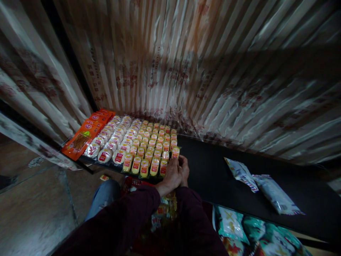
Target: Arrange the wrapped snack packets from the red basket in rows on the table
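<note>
On a dark shelf, several rows of small yellow wrapped cakes with red-and-white labels stand close together. My left hand is closed at the right front end of these rows. Pressed against it, my right hand has its fingers bent inward. A single wrapped cake sits at the fingertips of both hands, at the right edge of the rows. The fingers partly hide its lower end. Left of the yellow cakes are rows of round white wrapped cakes.
Orange snack packets lie at the shelf's left end. Two pale packets rest on the black shelf at right. Green-and-white bags fill the level below. A red basket stands under the front edge; one small packet is on the floor.
</note>
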A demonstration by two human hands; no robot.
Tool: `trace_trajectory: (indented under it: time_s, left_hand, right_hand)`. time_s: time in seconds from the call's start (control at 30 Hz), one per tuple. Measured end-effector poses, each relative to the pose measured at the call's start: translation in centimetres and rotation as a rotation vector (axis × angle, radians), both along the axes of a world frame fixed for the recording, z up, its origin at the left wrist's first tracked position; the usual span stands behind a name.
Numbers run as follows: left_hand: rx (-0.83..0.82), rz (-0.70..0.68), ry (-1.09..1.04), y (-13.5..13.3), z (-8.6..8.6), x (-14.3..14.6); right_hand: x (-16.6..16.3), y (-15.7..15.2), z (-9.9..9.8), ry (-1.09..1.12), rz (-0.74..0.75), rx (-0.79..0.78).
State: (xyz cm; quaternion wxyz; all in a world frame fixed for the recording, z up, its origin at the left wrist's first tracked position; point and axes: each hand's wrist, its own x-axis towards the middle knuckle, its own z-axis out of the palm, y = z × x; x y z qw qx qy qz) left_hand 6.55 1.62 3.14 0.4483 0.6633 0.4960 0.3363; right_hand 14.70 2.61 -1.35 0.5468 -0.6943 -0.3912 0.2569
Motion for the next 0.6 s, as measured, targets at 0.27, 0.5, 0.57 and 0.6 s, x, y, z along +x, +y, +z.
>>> trace_trajectory:
  time_s: [0.27,0.5,0.57,0.6]
  left_hand:
    - [0.022,-0.009,0.031,-0.1,-0.8,0.6]
    - [-0.029,-0.005,0.032,0.0,0.0,0.6]
    - [-0.032,-0.006,0.052,0.1,0.0,0.7]
    - [-0.030,-0.007,0.065,0.1,-0.1,0.8]
  right_hand:
    - [0.0,0.0,0.6,-0.070,0.047,-0.059]
    - [0.6,0.6,-1.1,-0.110,0.086,-0.049]
    - [0.9,0.8,-1.8,-0.162,0.077,-0.018]
    - [1.1,1.0,-2.2,-0.215,0.069,0.007]
